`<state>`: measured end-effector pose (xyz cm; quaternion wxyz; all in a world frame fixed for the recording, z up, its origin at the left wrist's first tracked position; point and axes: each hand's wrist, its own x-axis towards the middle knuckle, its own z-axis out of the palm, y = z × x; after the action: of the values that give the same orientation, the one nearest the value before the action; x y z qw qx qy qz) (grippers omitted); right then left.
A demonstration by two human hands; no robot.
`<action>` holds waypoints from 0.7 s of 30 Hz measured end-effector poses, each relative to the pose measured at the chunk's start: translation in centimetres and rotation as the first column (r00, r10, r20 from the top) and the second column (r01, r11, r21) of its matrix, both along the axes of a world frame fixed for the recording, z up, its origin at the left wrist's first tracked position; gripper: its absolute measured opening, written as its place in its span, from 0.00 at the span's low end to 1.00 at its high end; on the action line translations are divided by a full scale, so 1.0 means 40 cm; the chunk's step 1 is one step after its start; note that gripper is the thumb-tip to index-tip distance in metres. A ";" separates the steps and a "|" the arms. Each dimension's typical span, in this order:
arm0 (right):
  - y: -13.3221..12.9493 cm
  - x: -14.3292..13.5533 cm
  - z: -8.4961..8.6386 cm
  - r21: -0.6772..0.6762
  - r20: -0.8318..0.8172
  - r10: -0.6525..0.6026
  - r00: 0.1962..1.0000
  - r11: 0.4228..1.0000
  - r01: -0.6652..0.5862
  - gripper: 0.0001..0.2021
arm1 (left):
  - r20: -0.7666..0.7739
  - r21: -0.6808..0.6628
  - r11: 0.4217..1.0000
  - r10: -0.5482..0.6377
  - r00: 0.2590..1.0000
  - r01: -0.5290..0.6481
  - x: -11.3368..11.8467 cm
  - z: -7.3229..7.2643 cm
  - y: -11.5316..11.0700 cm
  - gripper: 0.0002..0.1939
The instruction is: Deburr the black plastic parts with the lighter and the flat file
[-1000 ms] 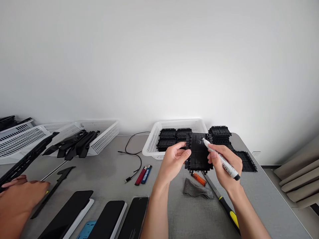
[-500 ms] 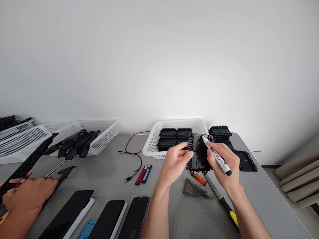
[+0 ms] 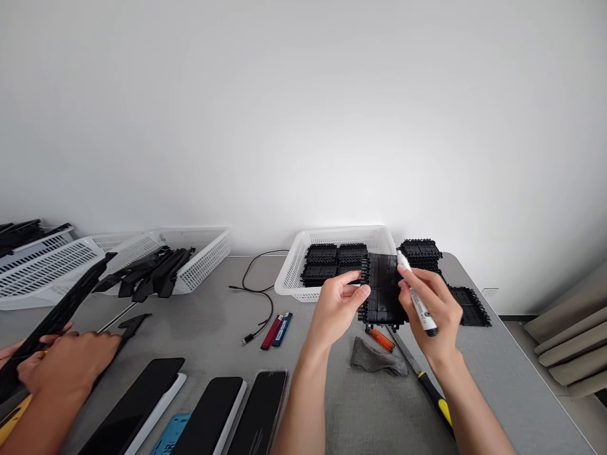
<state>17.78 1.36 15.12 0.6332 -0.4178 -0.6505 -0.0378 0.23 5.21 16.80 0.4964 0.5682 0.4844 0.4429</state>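
Pinched by its left edge, a black plastic panel (image 3: 383, 294) with toothed sides is held up over the table in my left hand (image 3: 334, 309). A white marker (image 3: 417, 300) with a black end cap sits in the closed fingers of my right hand (image 3: 436, 309), its tip close to the panel's right edge; whether it touches I cannot tell. Behind the panel stands a white basket (image 3: 296, 292) holding several similar black panels (image 3: 322, 262). More black panels (image 3: 469, 306) lie to the right. Under my hands are a grey cloth (image 3: 374, 357) and an orange lighter (image 3: 380, 339).
A file with a black-yellow handle (image 3: 435, 401), two lighter-sized packs (image 3: 277, 330), a cable (image 3: 270, 303) and several phones (image 3: 215, 414) lie on the table (image 3: 313, 360). At left, another person's hands (image 3: 71, 360) hold a long black part (image 3: 61, 316) near baskets (image 3: 203, 262).
The marker has shifted from the panel's upper surface rightward to its right edge. My left hand keeps the panel nearly in place. The whole view has moved slightly.
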 end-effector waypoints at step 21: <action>-0.119 0.212 -0.395 -0.813 0.260 0.065 0.964 0.554 0.181 0.22 | -0.093 0.051 0.992 -0.114 0.989 0.119 0.026 -0.010 0.004 0.30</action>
<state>26.26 -3.40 -0.69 0.2687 -0.6792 -0.6538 0.1977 1.29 5.35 16.42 0.4829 0.6285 0.4595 0.4007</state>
